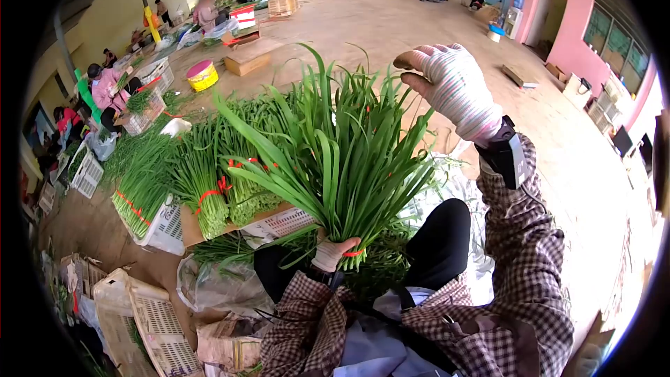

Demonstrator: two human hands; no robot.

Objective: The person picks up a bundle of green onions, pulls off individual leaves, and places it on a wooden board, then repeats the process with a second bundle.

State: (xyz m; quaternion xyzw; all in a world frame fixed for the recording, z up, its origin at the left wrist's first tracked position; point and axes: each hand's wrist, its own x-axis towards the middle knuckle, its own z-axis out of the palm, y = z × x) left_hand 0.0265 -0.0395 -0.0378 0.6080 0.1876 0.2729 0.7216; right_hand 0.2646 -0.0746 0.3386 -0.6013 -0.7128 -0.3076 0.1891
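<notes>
My left hand [333, 253], in a pale glove, grips the stalk end of a bunch of long green chive leaves [335, 146] that fans upward; a red band [354, 253] circles the stalks just by the fingers. My right hand [447, 84], also gloved, is raised above and to the right of the leaf tips, fingers curled with the thumb and fingertips pinched together; I cannot tell whether anything thin is between them. Both sleeves are checked cloth, and a black device [506, 157] is strapped at the right wrist.
Tied chive bundles [199, 181] with red bands lie stacked on a white plastic crate [167, 227] in front of my knees. More white crates [157, 324] and plastic bags lie at lower left. Seated people [105, 91] sort greens along the left wall; wooden boxes [248, 59] stand on the concrete floor.
</notes>
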